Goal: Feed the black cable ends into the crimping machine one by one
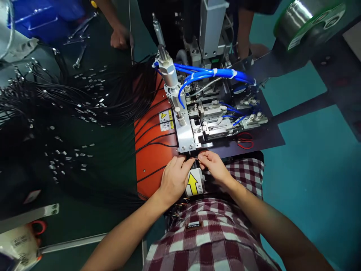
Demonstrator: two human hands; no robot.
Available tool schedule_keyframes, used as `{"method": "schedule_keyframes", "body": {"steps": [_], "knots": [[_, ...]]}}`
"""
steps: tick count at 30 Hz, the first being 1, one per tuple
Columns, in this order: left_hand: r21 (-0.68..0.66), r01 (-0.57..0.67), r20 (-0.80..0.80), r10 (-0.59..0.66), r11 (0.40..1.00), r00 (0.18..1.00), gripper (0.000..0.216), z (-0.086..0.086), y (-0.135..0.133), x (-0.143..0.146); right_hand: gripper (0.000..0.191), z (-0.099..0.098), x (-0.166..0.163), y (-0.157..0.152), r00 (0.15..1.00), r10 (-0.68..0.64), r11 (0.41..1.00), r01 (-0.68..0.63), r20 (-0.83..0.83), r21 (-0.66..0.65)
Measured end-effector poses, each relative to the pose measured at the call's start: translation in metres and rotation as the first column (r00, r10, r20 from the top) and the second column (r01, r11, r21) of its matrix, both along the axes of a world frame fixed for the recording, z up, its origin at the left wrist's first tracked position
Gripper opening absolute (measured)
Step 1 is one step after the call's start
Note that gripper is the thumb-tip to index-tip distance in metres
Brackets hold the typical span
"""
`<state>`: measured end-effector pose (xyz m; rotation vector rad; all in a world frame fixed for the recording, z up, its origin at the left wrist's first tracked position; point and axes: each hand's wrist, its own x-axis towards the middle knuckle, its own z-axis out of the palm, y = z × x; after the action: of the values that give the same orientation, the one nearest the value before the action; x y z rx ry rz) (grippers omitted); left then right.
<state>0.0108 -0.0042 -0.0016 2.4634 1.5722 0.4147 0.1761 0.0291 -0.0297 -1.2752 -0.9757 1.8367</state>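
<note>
My left hand (175, 177) rests at the front edge of a wire-processing machine (184, 137), its thumb and fingers closed together. Close beside it, my right hand (213, 165) pinches with thumb and fingertips. Between the two sets of fingertips shows a tiny shiny end; what each hand holds is too small and covered to name. Several black cables (153, 143) lie across the orange cover (152, 160) and run into the machine. Just under my hands is a white label with a yellow arrow (193, 183).
Black cables with metal-ended connectors (90, 113) cover the dark table at left. Blue air hoses (214, 73) arch over the machine. Red-handled scissors (245, 141) lie right, below a solder wire spool (308, 22). Another person's hand (120, 37) rests at the far table edge.
</note>
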Motion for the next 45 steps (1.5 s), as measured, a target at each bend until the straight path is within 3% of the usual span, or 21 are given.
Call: {"method": "schedule_keyframes", "body": {"steps": [5, 11, 16, 20, 23, 29, 38, 45], "knots": [[0.064, 0.005, 0.115, -0.012, 0.998, 0.993, 0.030, -0.006, 0.001, -0.004, 0.034, 0.001, -0.002, -0.002, 0.998, -0.055, 0.998, 0.055, -0.013, 0.015], [0.061, 0.042, 0.036, -0.044, 0.997, 0.998, 0.032, -0.005, -0.003, -0.005, 0.032, -0.003, -0.007, -0.004, 0.993, -0.095, 0.995, 0.092, -0.065, -0.041], [0.014, -0.022, -0.001, 0.022, 1.000, 1.000, 0.036, -0.003, -0.001, 0.004, 0.037, -0.006, -0.009, -0.004, 0.987, -0.135, 0.990, 0.131, -0.087, -0.052], [-0.065, -0.055, 0.159, 0.065, 0.996, 0.985, 0.034, 0.000, -0.002, 0.002, 0.036, -0.008, -0.008, -0.005, 0.990, -0.118, 0.992, 0.114, -0.079, -0.053], [-0.082, -0.110, 0.251, 0.128, 0.990, 0.960, 0.038, 0.001, -0.018, -0.009, 0.036, -0.009, -0.008, -0.004, 0.991, -0.112, 0.994, 0.110, -0.080, -0.022], [-0.058, -0.284, 0.014, 0.286, 0.957, 0.958, 0.050, 0.001, -0.052, -0.037, 0.037, -0.009, -0.006, -0.002, 0.994, -0.094, 0.995, 0.095, -0.057, 0.020], [-0.007, -0.174, -0.101, 0.172, 0.985, 0.980, 0.050, -0.004, -0.041, -0.058, 0.038, -0.014, -0.001, 0.000, 0.994, -0.093, 0.993, 0.096, -0.051, 0.064], [0.007, -0.186, -0.118, 0.185, 0.983, 0.976, 0.048, -0.005, -0.045, -0.056, 0.039, -0.020, 0.037, -0.014, 0.979, -0.198, 0.980, 0.197, 0.037, 0.028]]}}
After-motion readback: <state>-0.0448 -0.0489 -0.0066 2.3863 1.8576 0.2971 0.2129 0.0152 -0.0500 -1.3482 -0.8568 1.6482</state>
